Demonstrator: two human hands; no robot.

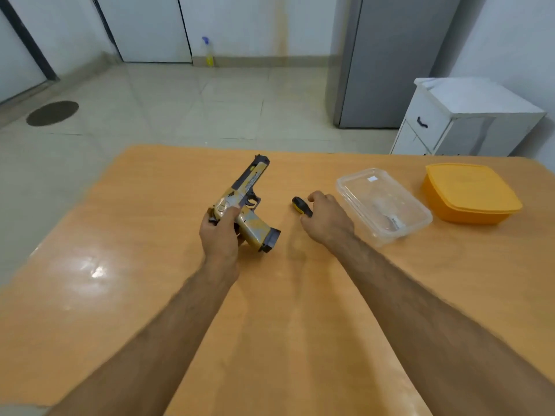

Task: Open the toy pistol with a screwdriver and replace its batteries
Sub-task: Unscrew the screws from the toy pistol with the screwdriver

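The toy pistol [247, 202] is yellow, grey and black, with its barrel pointing away from me and its black grip base toward the right. My left hand [220, 232] grips it at the rear of the slide, just above the wooden table [120, 265]. A short screwdriver [301, 206] with a yellow and black handle sits to the pistol's right. My right hand [326, 217] curls its fingers round the screwdriver handle; the shaft and tip are hidden under the hand.
A clear plastic container [383, 202] with something white inside stands right of my right hand. A closed orange container [468, 192] sits at the far right. Beyond the table are a white cabinet [456, 118], a grey refrigerator [387, 61] and tiled floor.
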